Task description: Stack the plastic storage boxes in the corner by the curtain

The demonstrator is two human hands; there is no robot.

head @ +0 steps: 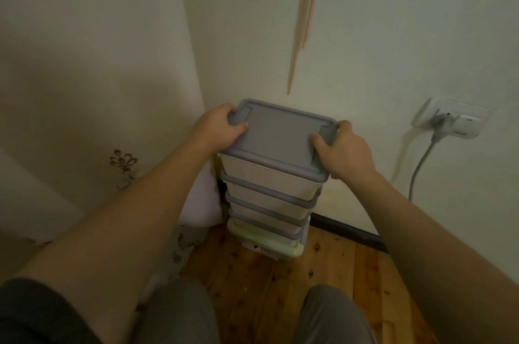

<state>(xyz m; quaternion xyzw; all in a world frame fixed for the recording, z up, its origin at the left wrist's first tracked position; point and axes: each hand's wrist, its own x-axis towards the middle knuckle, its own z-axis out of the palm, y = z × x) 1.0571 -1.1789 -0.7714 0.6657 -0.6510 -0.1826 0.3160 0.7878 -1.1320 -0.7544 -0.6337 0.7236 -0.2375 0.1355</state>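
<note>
A stack of several plastic storage boxes stands in the corner on the wooden floor. The top box (278,141) has a grey lid and pale translucent walls. Under it sit more grey-lidded boxes (269,203), and the bottom box (269,242) has a pale green lid. My left hand (217,127) grips the top box's left handle end, thumb on the lid. At the right handle end my right hand (344,154) holds it the same way. The cream curtain (98,91) hangs directly left of the stack.
A wall socket (452,119) with a white plug and grey cable (418,169) is on the wall to the right. Pink strips (303,20) hang down the wall above. A dark skirting board (348,231) runs along the wooden floor (280,287). My knees are at the bottom.
</note>
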